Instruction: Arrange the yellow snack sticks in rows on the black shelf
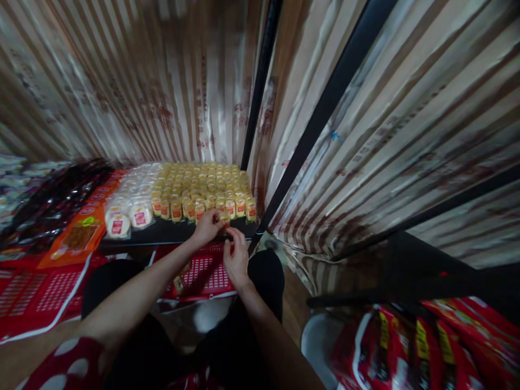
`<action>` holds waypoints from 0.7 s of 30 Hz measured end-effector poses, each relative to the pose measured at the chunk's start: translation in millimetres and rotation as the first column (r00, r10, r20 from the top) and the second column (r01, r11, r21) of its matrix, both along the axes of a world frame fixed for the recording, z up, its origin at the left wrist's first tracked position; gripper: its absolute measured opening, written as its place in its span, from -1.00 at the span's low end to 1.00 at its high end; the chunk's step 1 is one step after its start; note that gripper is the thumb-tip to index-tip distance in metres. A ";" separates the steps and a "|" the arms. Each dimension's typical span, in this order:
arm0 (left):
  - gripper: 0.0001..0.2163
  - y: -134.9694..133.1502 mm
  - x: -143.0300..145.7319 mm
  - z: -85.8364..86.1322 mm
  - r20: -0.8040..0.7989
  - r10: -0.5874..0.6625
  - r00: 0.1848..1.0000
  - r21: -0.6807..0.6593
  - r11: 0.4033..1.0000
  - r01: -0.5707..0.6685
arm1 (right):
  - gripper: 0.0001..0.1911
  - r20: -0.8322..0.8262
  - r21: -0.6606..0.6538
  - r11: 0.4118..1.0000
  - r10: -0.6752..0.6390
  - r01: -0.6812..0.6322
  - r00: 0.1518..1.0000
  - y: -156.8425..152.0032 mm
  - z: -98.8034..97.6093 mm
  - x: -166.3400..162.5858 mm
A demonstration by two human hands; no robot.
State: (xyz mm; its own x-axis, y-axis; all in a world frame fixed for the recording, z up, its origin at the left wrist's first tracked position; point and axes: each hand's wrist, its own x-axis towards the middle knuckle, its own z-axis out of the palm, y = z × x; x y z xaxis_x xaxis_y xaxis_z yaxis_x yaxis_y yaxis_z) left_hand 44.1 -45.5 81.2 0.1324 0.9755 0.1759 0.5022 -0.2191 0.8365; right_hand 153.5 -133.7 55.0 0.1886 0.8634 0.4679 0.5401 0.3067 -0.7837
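My left hand (208, 228) reaches to the front of the shelf, fingers pinched round a small yellow wrapped snack cake (223, 218). Close beside it, my right hand (236, 253) has its fingers bent and its thumb apart from them. Its fingertips are near the cake, but I cannot tell if they touch it. Behind the hands, rows of similar yellow packets (203, 181) with red labels stand closely packed. Below them is a red plastic basket (211, 273) between my knees, with a few small packets inside.
White round packets (140, 215), an orange bag (79, 235) and dark shiny packages (60, 200) lie on the left, above another red basket (60, 292). Black metal posts (312, 119) cross striped plastic sheeting (390, 141). Red bags (426, 346) stand at lower right beside a grey stool (320, 341).
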 end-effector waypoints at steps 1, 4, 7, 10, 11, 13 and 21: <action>-0.93 5.2 8.2 -0.3 -0.005 0.005 1.000 0.004 1.000 -0.005 | -0.63 0.019 -0.007 1.000 0.003 -0.003 1.000 1.5 -2.5 1.5; -0.92 17.7 30.1 -1.6 -0.021 0.016 1.000 -0.009 1.000 -0.016 | -0.54 0.040 -0.060 0.998 -0.010 0.012 0.999 10.0 -10.4 8.1; -0.93 26.1 46.7 -2.0 -0.030 0.020 0.999 -0.017 1.000 -0.020 | -0.46 0.055 -0.111 0.993 -0.023 0.029 0.998 20.3 -16.6 16.4; -0.91 33.1 58.9 -3.8 -0.072 0.028 0.997 0.003 1.000 -0.028 | -0.43 0.091 -0.115 0.993 -0.021 0.031 0.996 28.8 -20.5 23.3; -0.90 35.3 62.1 -4.9 -0.085 0.034 0.996 0.012 0.999 -0.034 | -0.42 0.103 -0.109 0.993 -0.024 0.035 0.994 31.1 -21.6 24.9; -0.89 38.5 67.2 -7.0 -0.095 0.048 0.994 0.019 0.999 -0.046 | -0.40 0.126 -0.100 0.994 -0.036 0.049 0.991 35.3 -24.0 27.3; -0.69 20.9 72.2 -0.5 -0.135 0.068 0.989 0.136 0.990 -0.049 | -0.33 0.200 -0.086 0.993 -0.062 0.081 0.978 47.2 -35.8 32.6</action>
State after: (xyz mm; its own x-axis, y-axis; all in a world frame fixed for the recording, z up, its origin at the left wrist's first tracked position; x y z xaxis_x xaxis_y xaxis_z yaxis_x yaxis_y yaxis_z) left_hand 116.3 -24.6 80.7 0.1077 0.9518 0.2871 0.6266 -0.2892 0.7238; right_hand 186.0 -86.5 19.2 0.1639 0.8927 0.4197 0.7044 0.1920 -0.6834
